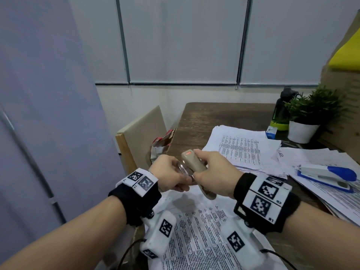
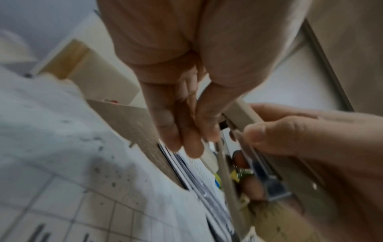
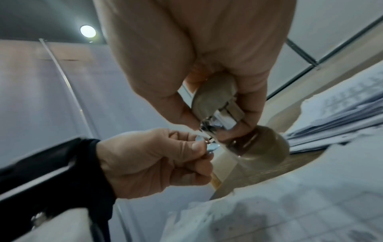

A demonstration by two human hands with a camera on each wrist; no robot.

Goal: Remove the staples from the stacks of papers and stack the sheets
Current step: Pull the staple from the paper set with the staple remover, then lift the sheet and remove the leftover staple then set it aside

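Above the near papers (image 1: 196, 230), beige stapler (image 1: 194, 162) held off the table (image 1: 194, 117) in the right hand (image 1: 216, 172), fingers curled round its body, red mark on its top end. Left hand (image 1: 171, 173) pinched shut at the tool's metal end, on a small shiny bit; whether a pulled staple or part of the tool, cannot tell. Same pinch plain in the right wrist view, thumb (image 3: 196, 145) against forefinger at the chrome nose (image 3: 215, 126).

Likely risks, as a guess only: staple slipping from the pinch and dropping among the printed sheets or off the table edge, since both hands sit close to that edge; a sharp leg pricking a fingertip if tugged hard; metal part snapping back onto the fingers if the right grip slackens. Near papers free under the hands, so a careless elbow could slide them off.

Dark wood table, pushed into a corner. More paper stacks (image 1: 243, 149) spread behind and to the right, loosely fanned. Blue and white stapler (image 1: 329, 176) lying on the right stack. Potted plant (image 1: 309, 117), dark bottle (image 1: 282, 108) and small blue box (image 1: 271, 132) at the far right. Pale chair (image 1: 140, 133) beside the left edge. Grey panelled walls behind; cardboard box (image 1: 344, 94) with something yellow at the right.
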